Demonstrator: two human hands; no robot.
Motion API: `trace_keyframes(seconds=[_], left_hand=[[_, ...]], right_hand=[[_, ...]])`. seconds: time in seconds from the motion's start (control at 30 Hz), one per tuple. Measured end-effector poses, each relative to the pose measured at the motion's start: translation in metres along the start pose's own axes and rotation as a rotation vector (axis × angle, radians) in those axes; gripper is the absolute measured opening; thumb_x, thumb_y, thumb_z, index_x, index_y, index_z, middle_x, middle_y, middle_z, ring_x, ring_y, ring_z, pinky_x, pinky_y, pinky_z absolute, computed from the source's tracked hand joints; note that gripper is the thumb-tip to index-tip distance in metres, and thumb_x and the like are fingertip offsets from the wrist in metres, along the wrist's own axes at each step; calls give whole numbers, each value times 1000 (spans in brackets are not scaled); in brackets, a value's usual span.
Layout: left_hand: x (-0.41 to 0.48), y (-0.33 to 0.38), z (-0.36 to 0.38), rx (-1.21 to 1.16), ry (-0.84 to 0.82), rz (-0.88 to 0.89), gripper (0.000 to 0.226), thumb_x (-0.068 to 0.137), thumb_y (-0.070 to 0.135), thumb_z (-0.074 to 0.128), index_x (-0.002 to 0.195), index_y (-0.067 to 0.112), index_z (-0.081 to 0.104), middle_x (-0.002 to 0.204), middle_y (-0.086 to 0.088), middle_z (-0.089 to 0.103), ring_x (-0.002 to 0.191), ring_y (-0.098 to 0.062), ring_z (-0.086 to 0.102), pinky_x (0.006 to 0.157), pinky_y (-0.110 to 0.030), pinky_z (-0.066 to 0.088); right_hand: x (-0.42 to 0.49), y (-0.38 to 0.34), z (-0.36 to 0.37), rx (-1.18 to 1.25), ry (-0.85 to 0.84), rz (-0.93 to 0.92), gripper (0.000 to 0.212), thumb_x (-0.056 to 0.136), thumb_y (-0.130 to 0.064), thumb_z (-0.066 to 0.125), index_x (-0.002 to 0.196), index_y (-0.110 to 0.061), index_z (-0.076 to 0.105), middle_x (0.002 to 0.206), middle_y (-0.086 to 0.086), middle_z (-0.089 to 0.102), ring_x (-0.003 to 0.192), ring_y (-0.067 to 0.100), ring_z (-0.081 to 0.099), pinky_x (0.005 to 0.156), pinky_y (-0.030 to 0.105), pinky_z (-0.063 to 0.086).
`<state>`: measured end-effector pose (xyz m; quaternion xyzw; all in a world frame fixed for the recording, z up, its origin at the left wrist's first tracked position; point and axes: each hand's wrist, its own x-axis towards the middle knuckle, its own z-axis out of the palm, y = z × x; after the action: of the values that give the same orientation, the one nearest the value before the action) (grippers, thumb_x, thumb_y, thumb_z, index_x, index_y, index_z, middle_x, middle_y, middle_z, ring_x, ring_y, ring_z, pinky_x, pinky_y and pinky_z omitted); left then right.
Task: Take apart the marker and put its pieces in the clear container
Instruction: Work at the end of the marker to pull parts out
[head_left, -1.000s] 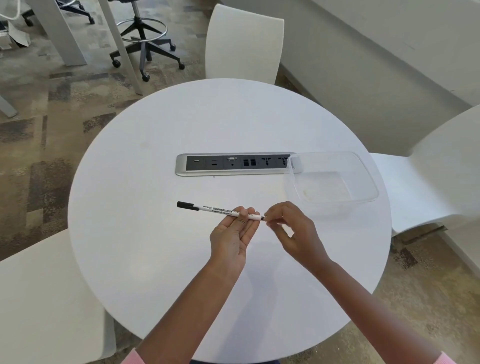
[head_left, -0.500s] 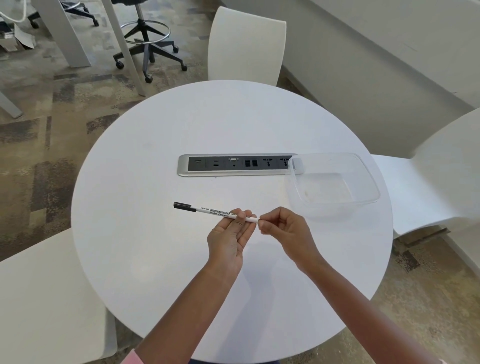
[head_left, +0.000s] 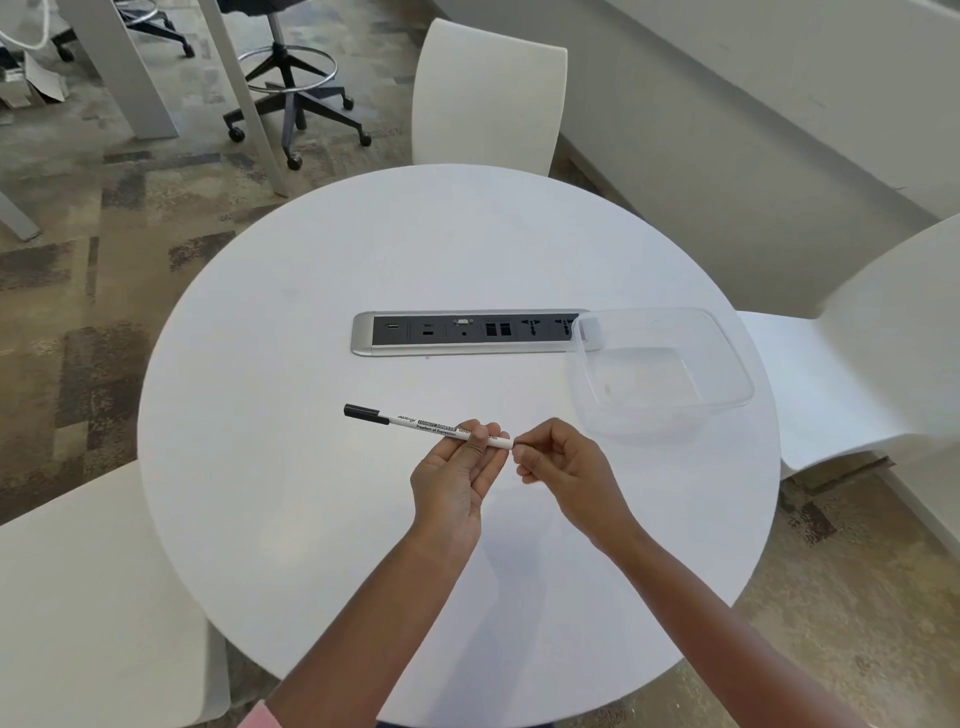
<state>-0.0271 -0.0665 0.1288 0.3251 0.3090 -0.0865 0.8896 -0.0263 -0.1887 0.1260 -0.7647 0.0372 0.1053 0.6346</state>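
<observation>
- Your left hand (head_left: 457, 475) is wrapped around the white barrel of the marker (head_left: 431, 425), fingers curled over it near its right end, holding it above the round white bench (head_left: 291, 467).
- The marker lies nearly level, tilted slightly up toward your left; its black cap (head_left: 365, 413) is on the far left end, pointing away from your hands.
- Your right hand (head_left: 563, 470) is pinched narrow, thumb and forefinger closed at the right tip of the marker, just beside your left fingers.
- The small part under that pinch is hidden by your fingertips, so you cannot tell whether it has separated from the barrel.
- The clear container (head_left: 662, 371) sits on the bench to your right, beyond your right hand and apart from it, with nothing of the marker inside.
- Its left corner overlaps the end of the silver power strip (head_left: 462, 332) set into the bench.
</observation>
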Motion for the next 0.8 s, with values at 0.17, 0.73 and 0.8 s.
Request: trace_keyframes(seconds=[0.17, 0.73, 0.8], left_hand=[[0, 1, 1, 7, -3, 8, 11, 86, -2, 56, 78, 4, 60, 59, -2, 72, 58, -12, 71, 62, -21, 59], [4, 3, 2, 15, -35, 6, 7, 85, 0, 57, 80, 4, 60, 61, -2, 73, 59, -12, 72, 58, -20, 58], [5, 3, 1, 25, -38, 10, 7, 85, 0, 58, 80, 4, 60, 61, -2, 73, 60, -12, 71, 60, -20, 59]], right_hand=[[-1, -1, -2, -56, 5, -22, 16, 83, -4, 61, 83, -19, 56, 87, 2, 61, 71, 6, 60, 68, 14, 49], [-1, 3, -1, -44, 76, -94, 19, 81, -5, 65, 83, -23, 59, 84, -6, 65, 76, 4, 63, 69, 14, 51], [1, 1, -1, 142, 38, 64, 5, 84, -15, 62, 87, -18, 60, 84, 2, 64, 71, 11, 64, 69, 19, 54]])
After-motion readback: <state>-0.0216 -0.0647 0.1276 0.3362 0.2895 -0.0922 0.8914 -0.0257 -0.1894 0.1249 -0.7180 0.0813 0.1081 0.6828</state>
